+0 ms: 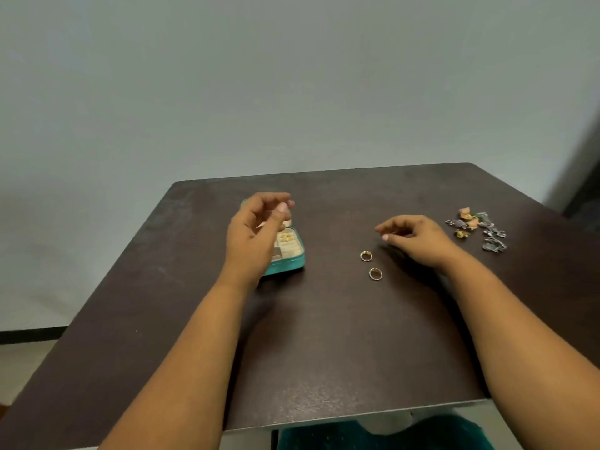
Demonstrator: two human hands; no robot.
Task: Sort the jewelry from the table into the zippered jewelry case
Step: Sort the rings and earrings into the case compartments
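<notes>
My left hand (256, 228) hangs over the teal jewelry case (287, 254), which lies open on the dark table (324, 336), left of the middle and toward the far side. The fingers of that hand are loosely curled, thumb tip up near the fingertips, and the picture is smeared there, so I cannot tell whether anything small sits between them. The hand hides the far and left parts of the case; what shows is its near right corner, a teal wall around pale cream compartments, with a few small gold pieces (285, 237) lying in the upper visible slots. My right hand (412, 237) is low over the table to the right of the middle, palm down, fingers bent inward with the thumb close under the index finger; whether it pinches something I cannot tell either. Just near and left of that hand two gold rings (371, 265) lie on the tabletop, one a little nearer to me than the other, close together but apart. Well off to the far right, near the table's edge, lies a loose cluster of jewelry (477, 230): silvery dark pieces, a couple of orange-pink ones and a small gold one. Behind the table stands a plain pale wall (292, 76).
</notes>
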